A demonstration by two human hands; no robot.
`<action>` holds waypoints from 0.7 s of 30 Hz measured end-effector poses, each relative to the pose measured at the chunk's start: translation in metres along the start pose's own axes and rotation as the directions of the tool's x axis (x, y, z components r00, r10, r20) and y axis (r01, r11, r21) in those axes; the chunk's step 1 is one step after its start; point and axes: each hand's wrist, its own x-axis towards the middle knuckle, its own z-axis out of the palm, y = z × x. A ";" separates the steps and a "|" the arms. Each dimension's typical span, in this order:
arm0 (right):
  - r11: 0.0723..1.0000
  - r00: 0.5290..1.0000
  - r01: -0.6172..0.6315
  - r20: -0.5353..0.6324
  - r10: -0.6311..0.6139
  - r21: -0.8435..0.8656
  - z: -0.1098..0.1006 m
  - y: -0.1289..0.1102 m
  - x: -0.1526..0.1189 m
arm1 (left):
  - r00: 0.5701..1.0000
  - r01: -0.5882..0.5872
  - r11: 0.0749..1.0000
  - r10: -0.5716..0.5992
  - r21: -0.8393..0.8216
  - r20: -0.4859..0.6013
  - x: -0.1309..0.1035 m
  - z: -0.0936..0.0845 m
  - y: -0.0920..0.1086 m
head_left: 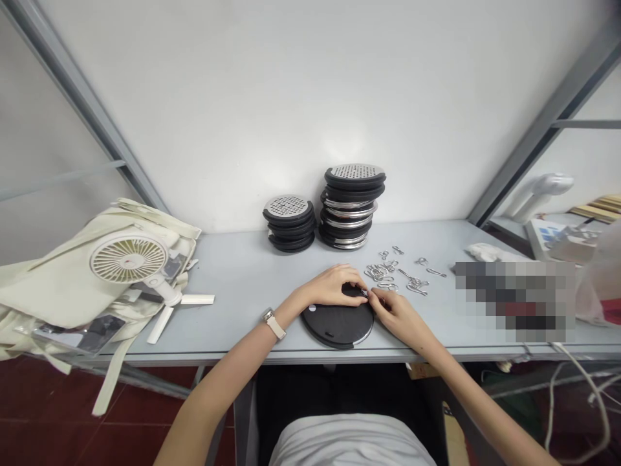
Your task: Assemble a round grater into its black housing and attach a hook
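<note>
A round black disc [339, 322] lies flat near the table's front edge. Over its upper part, my left hand [337, 285] curls with thumb and fingers closed at the disc's right rim. My right hand [394, 314] pinches at the same spot, its fingertips meeting those of the left. A tiny metallic bit shows between the two hands, too small to make out. Just beyond my right hand lies a loose spread of metal clips and rings [380, 272]. Two stacks of round black and silver pieces, a short one [290, 226] and a taller one [350, 207], stand farther back.
On the left, a white fan [130, 260] rests on a cream bag [58, 272], its stand legs on the grey table [228, 259]. A blurred-out patch [517, 301] covers items at the right. A white wall rises behind the stacks.
</note>
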 end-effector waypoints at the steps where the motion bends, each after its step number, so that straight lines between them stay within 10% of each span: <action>1: 1.000 1.000 -0.001 -0.002 0.001 0.011 0.000 0.000 0.000 | 1.000 0.002 1.000 -0.002 0.000 0.001 0.000 0.000 0.000; 21: 0.995 0.998 0.034 -0.045 -0.039 -0.099 0.001 -0.004 -0.003 | 1.000 0.012 0.999 -0.011 -0.042 0.015 0.000 -0.001 0.000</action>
